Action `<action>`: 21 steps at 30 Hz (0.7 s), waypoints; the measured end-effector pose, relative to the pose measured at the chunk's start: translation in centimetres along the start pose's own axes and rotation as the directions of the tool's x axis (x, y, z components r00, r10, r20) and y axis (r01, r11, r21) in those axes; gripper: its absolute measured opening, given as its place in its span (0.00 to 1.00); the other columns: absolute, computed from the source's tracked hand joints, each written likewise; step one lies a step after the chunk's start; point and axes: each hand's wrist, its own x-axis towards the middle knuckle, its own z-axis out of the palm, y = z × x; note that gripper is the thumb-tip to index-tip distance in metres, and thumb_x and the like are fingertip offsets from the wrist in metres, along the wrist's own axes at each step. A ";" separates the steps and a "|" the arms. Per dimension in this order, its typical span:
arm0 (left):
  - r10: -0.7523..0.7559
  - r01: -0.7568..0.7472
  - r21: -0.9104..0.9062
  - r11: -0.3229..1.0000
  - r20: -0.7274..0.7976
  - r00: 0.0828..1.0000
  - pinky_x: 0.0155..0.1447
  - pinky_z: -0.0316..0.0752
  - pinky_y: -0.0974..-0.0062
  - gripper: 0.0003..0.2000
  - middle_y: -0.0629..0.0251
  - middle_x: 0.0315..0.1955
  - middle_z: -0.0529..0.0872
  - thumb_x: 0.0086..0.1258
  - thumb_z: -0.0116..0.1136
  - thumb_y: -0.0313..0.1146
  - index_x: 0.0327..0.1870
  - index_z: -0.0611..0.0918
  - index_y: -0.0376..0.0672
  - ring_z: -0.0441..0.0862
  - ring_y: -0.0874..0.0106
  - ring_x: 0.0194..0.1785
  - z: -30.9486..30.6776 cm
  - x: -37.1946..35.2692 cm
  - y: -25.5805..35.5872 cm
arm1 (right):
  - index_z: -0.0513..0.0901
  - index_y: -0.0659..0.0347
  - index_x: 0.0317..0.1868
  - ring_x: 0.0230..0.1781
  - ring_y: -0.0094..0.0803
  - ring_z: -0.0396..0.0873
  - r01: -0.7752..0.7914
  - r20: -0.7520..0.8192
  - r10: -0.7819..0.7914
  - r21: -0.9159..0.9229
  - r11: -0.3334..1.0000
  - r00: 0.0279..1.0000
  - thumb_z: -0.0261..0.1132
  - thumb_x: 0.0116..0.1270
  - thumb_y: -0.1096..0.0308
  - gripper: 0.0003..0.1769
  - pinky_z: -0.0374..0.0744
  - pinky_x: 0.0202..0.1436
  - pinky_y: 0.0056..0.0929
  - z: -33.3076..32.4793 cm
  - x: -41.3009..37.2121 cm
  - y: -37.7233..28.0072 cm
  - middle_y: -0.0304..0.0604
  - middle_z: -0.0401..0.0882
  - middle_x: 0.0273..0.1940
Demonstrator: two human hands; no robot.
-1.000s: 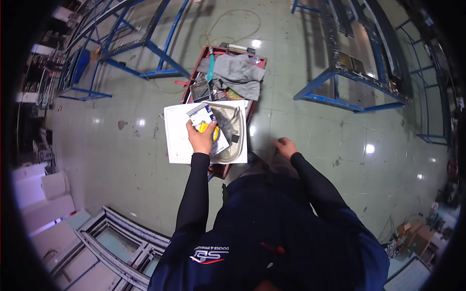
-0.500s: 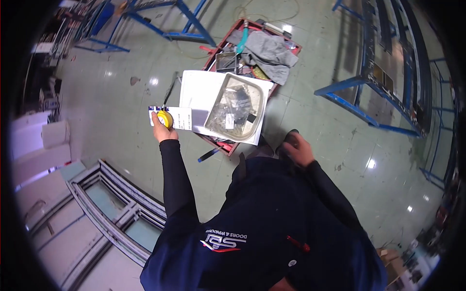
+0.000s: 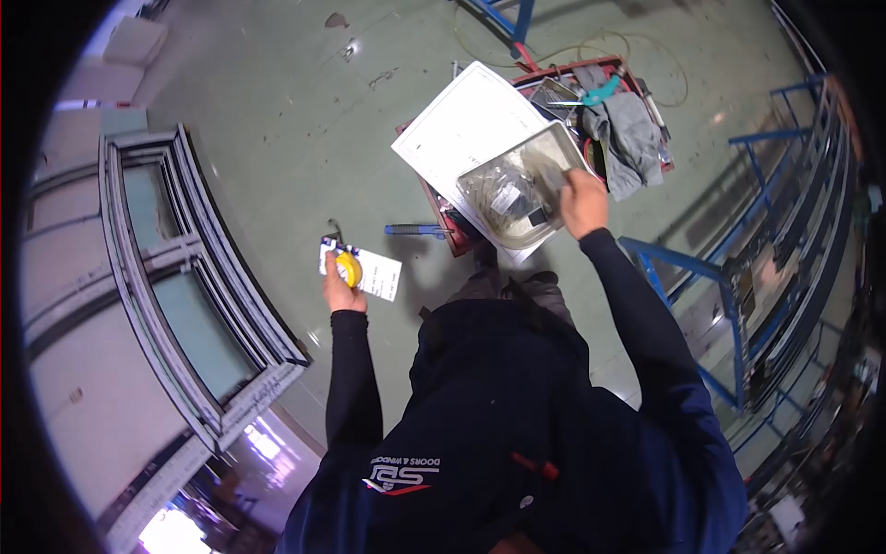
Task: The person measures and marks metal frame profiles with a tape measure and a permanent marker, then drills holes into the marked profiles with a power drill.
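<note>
My left hand (image 3: 342, 291) is closed around a round yellow tape measure (image 3: 348, 269) and a white printed card (image 3: 379, 275). A small dark hooked piece sticks out beyond the card. My right hand (image 3: 583, 205) reaches over the right rim of a shallow tray (image 3: 480, 164); its fingers are blurred, so I cannot make out whether they grip anything. Clear plastic bags (image 3: 503, 189) with small contents lie in that tray. Under the tray, white paper sheets (image 3: 475, 115) cover part of a red toolbox (image 3: 586, 65).
A grey cloth (image 3: 632, 138) and a teal-handled tool (image 3: 602, 90) lie in the toolbox. A blue-handled tool (image 3: 413, 230) juts from its left side. Window frames (image 3: 198, 277) stand at left, blue metal racks (image 3: 688, 263) at right. A thin hose (image 3: 678, 69) crosses the floor.
My right hand has moved from beside my body to the tray's right side. My view has turned, and my left hand, still holding the tape measure and card, is now farther from the toolbox.
</note>
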 end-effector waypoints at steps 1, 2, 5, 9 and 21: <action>0.002 -0.002 -0.002 1.000 -0.022 1.000 0.53 0.85 0.65 0.19 0.67 0.46 0.88 0.76 0.63 0.49 0.56 0.81 0.45 0.88 0.69 0.48 -1.9 -0.1 0.3 | 0.82 0.60 0.41 0.47 0.55 0.82 -0.029 0.050 0.029 0.010 1.000 0.998 0.60 0.62 0.73 0.08 0.77 0.57 0.47 -2.1 0.6 -0.5 0.55 0.85 0.42; 0.007 -0.007 -0.009 1.000 -0.044 0.999 0.53 0.85 0.65 0.19 0.67 0.46 0.88 0.76 0.62 0.49 0.56 0.81 0.45 0.88 0.69 0.48 -3.6 -0.1 0.3 | 0.83 0.61 0.41 0.43 0.54 0.83 0.028 0.068 -0.035 0.098 0.995 0.997 0.60 0.63 0.72 0.08 0.79 0.52 0.46 -3.6 1.4 -0.6 0.54 0.85 0.38; 0.007 -0.012 -0.037 0.999 -0.114 0.993 0.51 0.85 0.64 0.21 0.63 0.45 0.87 0.75 0.64 0.49 0.55 0.79 0.39 0.88 0.67 0.46 -5.9 -0.8 -0.6 | 0.84 0.61 0.40 0.43 0.54 0.83 0.072 0.398 -0.161 0.230 0.971 0.903 0.60 0.64 0.70 0.09 0.80 0.49 0.44 -7.3 4.0 -3.2 0.53 0.85 0.39; -0.050 0.046 -0.052 0.998 -0.083 0.995 0.51 0.85 0.66 0.21 0.65 0.44 0.86 0.74 0.65 0.48 0.56 0.79 0.40 0.87 0.68 0.46 -4.9 -1.1 -2.7 | 0.88 0.59 0.40 0.53 0.49 0.83 0.276 0.592 -0.326 0.177 0.945 0.736 0.62 0.62 0.65 0.11 0.79 0.59 0.43 -1.3 5.3 -3.4 0.55 0.85 0.48; -0.082 0.082 0.039 0.996 -0.008 0.997 0.53 0.81 0.70 0.24 0.65 0.48 0.85 0.75 0.63 0.50 0.61 0.78 0.41 0.85 0.71 0.48 0.2 -4.9 -3.5 | 0.82 0.61 0.51 0.47 0.56 0.82 0.110 0.568 -0.166 0.132 0.985 0.806 0.68 0.62 0.67 0.17 0.78 0.51 0.51 0.7 2.6 -4.5 0.58 0.83 0.42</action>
